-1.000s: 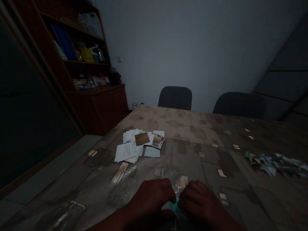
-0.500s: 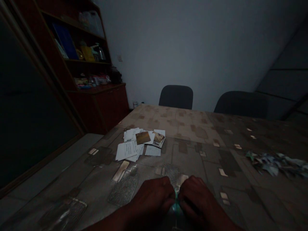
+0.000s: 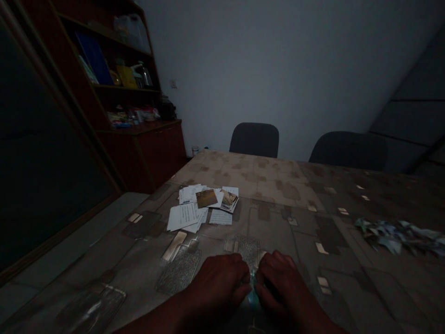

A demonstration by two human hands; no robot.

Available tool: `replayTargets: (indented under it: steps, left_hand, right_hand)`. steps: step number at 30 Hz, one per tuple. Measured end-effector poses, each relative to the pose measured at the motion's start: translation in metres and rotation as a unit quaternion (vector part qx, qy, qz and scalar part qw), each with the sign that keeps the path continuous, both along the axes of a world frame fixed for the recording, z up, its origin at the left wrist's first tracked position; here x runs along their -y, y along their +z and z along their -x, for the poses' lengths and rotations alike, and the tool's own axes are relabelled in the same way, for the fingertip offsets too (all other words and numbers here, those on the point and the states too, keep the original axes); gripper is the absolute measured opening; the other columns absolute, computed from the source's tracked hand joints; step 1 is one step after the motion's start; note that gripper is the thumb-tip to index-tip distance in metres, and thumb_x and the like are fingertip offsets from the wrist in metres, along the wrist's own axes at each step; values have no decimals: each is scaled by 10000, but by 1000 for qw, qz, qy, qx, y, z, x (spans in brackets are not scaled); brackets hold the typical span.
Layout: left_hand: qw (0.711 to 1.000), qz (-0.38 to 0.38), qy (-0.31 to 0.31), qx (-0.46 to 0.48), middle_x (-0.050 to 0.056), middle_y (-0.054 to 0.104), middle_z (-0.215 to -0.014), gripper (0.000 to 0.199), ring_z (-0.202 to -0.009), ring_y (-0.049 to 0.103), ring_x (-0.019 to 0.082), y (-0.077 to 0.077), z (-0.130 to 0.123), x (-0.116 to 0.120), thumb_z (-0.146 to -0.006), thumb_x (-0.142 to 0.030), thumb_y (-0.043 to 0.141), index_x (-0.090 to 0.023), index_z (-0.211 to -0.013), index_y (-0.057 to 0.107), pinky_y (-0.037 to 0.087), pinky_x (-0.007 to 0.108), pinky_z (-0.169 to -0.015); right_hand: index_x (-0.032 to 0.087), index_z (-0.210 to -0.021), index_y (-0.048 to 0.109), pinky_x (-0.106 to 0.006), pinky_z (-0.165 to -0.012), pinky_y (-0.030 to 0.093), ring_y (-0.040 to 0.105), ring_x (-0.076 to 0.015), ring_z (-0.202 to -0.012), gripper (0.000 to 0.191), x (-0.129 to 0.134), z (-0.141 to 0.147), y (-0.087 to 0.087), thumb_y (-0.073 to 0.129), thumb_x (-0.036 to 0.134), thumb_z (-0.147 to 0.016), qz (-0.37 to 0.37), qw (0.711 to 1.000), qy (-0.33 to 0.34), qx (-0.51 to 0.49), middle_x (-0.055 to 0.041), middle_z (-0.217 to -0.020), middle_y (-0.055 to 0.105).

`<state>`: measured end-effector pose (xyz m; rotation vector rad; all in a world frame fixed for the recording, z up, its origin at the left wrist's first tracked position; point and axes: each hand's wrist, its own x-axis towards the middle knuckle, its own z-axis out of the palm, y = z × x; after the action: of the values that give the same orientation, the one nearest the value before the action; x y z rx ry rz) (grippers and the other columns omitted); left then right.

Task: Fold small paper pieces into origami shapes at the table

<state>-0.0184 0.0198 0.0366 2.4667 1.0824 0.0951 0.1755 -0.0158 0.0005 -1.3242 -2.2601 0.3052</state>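
Note:
Near the table's front edge my left hand (image 3: 224, 280) and my right hand (image 3: 278, 283) are side by side, knuckles up, fingers curled. Between them shows a small shiny green, see-through thing (image 3: 253, 290), pinched by the fingers of both; it looks like thin plastic, but most of it is hidden in the dark. Beyond my left hand lies a loose spread of white printed cards (image 3: 182, 217), with a brown picture card (image 3: 206, 198) and another picture card (image 3: 228, 200) on top.
A crumpled heap of whitish and green scraps (image 3: 399, 236) lies at the right of the patterned table (image 3: 271, 181). Two dark chairs (image 3: 255, 139) stand behind it. A wooden cabinet with shelves (image 3: 160, 148) is at the left, against the wall.
Both hands have shifted very slightly, staying close together. The green thing between them shows a little differently. The cards and the scraps have not moved.

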Motion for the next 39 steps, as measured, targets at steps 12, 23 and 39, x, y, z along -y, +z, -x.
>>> replayTargets:
  steps: [12, 23, 39]
  left_hand:
    - [999, -22, 10, -27, 63, 720, -880, 113, -769, 660, 227, 2, -6, 2, -845, -209, 555, -186, -852, 666, 494, 311, -682]
    - [998, 18, 59, -10, 45, 724, -845, 58, -768, 647, 225, 3, -7, 0, -787, -213, 601, -202, -784, 658, 453, 292, -652]
    - [998, 10, 42, 53, -6, 705, -878, 142, -806, 643, 192, -9, -1, 4, -782, -146, 640, -237, -891, 643, 421, 263, -679]
  right_hand:
    - [206, -740, 561, -329, -707, 339, 521, -189, -729, 146, -2, 2, -12, 596, 68, -709, -54, 998, -28, 3, -5, -750, 600]
    - [212, -729, 564, -335, -722, 345, 536, -204, -756, 189, 3, 7, -10, 631, 47, -664, -26, 997, -76, 7, 3, -753, 602]
    - [231, -848, 588, -318, -732, 385, 572, -188, -769, 172, -2, -6, -6, 645, 70, -824, -33, 998, 29, -37, 12, -798, 645]
